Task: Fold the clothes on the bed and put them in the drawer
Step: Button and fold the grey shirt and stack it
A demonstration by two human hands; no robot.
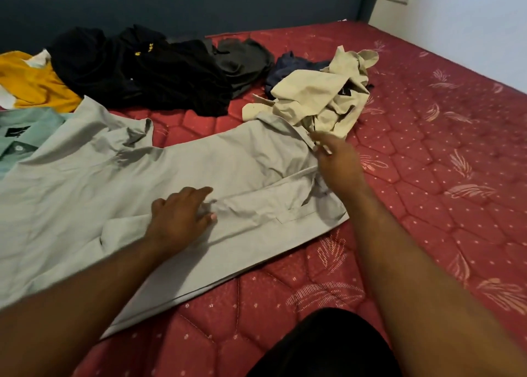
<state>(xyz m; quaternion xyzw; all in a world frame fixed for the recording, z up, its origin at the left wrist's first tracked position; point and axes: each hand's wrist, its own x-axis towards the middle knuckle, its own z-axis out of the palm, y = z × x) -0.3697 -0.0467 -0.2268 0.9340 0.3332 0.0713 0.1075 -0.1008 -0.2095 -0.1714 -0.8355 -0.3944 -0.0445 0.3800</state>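
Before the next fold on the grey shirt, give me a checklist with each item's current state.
1. Grey shirt spread flat on the bed: not ok, wrinkles remain around the placket and collar.
2. Left hand pinning the front: ok, it rests on the fabric near the placket.
3. Right hand has the collar: ok, its fingers pinch the collar edge.
4. Collar clear of the beige garment: not ok, the beige piece lies against the collar end.
5. Far sleeve free: cannot tell, the shirt overlaps the mint green shirt there.
6. Drawer ready: cannot tell, none is in view.
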